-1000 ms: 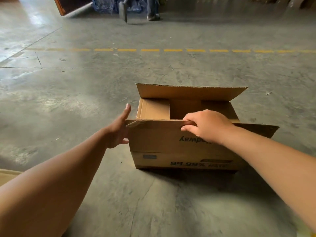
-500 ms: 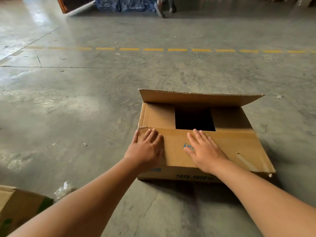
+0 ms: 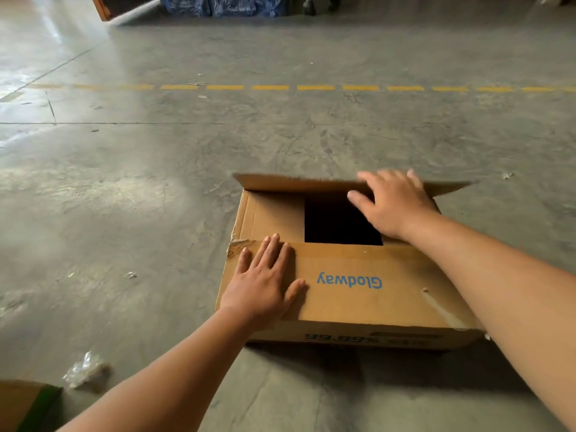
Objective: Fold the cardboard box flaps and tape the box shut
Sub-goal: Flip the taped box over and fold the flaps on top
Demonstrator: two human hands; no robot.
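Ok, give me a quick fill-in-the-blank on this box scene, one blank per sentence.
1. The left hand lies flat on the near ____.
2. The right hand reaches the ____ flap.
3. The box sits on a ____ floor.

Missing words: flap; far; concrete

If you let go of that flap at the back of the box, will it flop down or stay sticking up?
Probably it stays up. The far flap is stiff corrugated card that stands by its crease, with the right hand only reaching to it. The near flap lies flat under the left hand, so it may spring up if released.
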